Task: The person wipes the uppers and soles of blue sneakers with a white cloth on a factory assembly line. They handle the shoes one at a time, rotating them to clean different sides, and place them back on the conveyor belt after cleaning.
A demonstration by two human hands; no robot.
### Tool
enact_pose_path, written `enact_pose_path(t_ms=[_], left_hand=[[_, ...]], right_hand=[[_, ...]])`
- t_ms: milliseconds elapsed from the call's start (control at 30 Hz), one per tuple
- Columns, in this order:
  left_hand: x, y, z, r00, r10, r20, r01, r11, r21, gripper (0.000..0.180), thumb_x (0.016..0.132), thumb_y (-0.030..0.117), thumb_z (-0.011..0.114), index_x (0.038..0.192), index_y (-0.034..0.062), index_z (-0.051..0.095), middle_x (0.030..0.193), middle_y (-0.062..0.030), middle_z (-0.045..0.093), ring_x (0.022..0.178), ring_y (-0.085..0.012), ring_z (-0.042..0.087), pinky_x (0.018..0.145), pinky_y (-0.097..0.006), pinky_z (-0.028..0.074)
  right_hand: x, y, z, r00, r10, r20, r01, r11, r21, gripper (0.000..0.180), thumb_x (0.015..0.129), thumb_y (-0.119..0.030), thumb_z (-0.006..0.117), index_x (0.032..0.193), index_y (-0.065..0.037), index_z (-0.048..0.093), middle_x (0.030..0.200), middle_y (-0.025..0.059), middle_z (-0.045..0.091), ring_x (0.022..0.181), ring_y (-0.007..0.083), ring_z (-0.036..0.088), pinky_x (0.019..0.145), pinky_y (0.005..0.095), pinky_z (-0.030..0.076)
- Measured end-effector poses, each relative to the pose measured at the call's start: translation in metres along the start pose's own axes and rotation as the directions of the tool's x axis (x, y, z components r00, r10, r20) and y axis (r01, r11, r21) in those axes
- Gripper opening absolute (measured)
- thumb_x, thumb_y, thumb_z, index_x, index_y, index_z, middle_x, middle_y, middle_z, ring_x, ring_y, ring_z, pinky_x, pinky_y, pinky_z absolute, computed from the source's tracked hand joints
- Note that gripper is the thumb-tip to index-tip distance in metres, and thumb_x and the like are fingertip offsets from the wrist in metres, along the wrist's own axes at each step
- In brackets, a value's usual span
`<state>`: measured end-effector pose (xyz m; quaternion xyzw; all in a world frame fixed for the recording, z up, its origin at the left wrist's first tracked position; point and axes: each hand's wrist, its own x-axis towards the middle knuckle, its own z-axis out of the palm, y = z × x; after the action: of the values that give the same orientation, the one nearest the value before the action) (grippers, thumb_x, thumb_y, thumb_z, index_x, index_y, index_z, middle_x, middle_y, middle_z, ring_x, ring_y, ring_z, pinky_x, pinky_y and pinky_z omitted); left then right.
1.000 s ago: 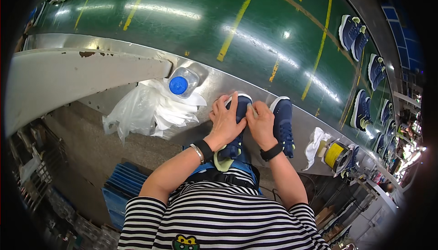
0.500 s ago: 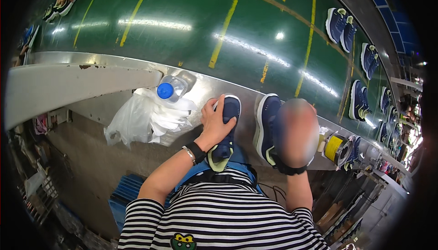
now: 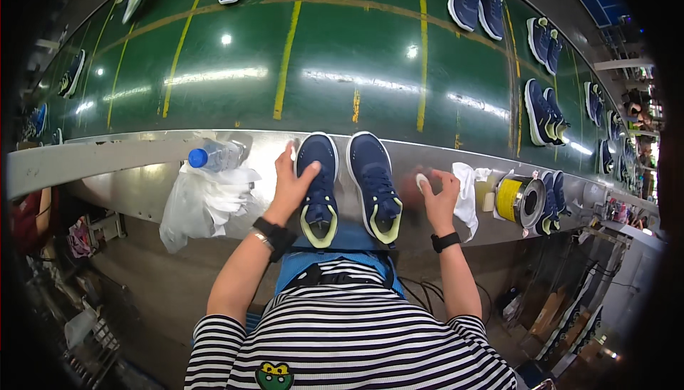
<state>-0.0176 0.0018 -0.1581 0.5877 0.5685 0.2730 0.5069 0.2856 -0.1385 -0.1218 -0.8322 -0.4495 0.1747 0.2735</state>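
Observation:
Two navy sneakers with white soles and pale green linings stand side by side on the metal ledge, toes pointing away from me. My left hand (image 3: 291, 187) grips the left sneaker (image 3: 318, 194), thumb across its upper and fingers along its outer side. A bit of white shows at a fingertip. Untouched, the right sneaker (image 3: 372, 183) stands beside it. My right hand (image 3: 439, 196) is off to that shoe's right, thumb and curled fingers apart, with a small white patch at the thumb tip. A reddish blur lies just left of it.
A clear bottle with blue cap (image 3: 199, 157) lies by white cloths in a plastic bag (image 3: 189, 208). On the right are a white cloth (image 3: 467, 198), a yellow-labelled can (image 3: 509, 199) and more sneakers. Beyond the metal ledge (image 3: 271, 149), a green conveyor (image 3: 235, 98) bears several shoe pairs.
My right hand has come off the right sneaker and moved rightward; that shoe now stands close beside the left one. My left hand stays at its sneaker. The view has shifted.

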Motion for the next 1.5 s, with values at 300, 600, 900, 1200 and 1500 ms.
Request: enact_pose_path(t_ms=[300,600,900,1200,1500], left_hand=[[-0.08,0.047,-0.015,0.885,-0.284,0.368,0.369,0.91,-0.187,0.072,0.075,0.004,0.065,0.136,0.0001,0.027,0.122,-0.0143,0.05,0.11,-0.0188,0.048,0.094,-0.033,0.039],[-0.069,0.042,-0.023,0.709,-0.544,0.448,0.698,0.454,-0.554,0.03,0.081,0.012,0.051,0.108,0.0007,0.056,0.098,-0.0091,0.063,0.086,-0.0175,0.062,0.08,-0.031,0.05],[-0.061,0.042,-0.021,0.718,-0.366,0.592,0.696,0.389,-0.604,0.027,0.083,0.008,0.046,0.105,-0.0033,0.057,0.098,-0.0131,0.063,0.088,-0.0207,0.063,0.081,-0.03,0.051],[-0.059,0.052,-0.029,0.763,-0.362,0.535,0.642,0.513,-0.569,0.023,0.08,0.005,0.049,0.098,-0.0045,0.06,0.093,-0.0128,0.064,0.082,-0.019,0.064,0.075,-0.029,0.052],[-0.06,0.063,-0.033,0.913,-0.296,0.28,0.395,0.814,-0.426,0.049,0.075,0.001,0.055,0.123,-0.0005,0.045,0.107,-0.0116,0.058,0.094,-0.0224,0.059,0.084,-0.031,0.048]], right_hand=[[-0.02,-0.056,0.003,0.641,-0.132,0.756,-0.591,0.544,0.596,0.095,0.071,-0.011,0.074,0.144,-0.007,0.012,0.138,0.0181,0.031,0.126,0.0282,0.036,0.101,0.0369,0.034],[-0.008,-0.061,0.01,0.649,-0.102,0.754,-0.756,0.029,0.654,0.057,0.08,-0.009,0.058,0.133,-0.004,0.036,0.115,0.0072,0.054,0.105,0.0164,0.053,0.091,0.0297,0.04],[-0.019,-0.064,-0.004,0.684,-0.132,0.717,-0.727,-0.055,0.684,0.047,0.08,-0.013,0.052,0.125,-0.003,0.042,0.115,0.0072,0.054,0.103,0.0176,0.054,0.09,0.0301,0.044],[-0.026,-0.056,-0.001,0.725,-0.073,0.685,-0.689,-0.102,0.718,0.044,0.078,-0.01,0.05,0.121,-0.002,0.045,0.11,0.0073,0.055,0.098,0.0172,0.056,0.086,0.0299,0.046],[-0.028,-0.08,-0.004,0.832,-0.098,0.545,-0.534,0.12,0.837,0.061,0.075,-0.006,0.055,0.133,-0.002,0.034,0.123,0.0099,0.049,0.111,0.0179,0.05,0.095,0.0302,0.039]])
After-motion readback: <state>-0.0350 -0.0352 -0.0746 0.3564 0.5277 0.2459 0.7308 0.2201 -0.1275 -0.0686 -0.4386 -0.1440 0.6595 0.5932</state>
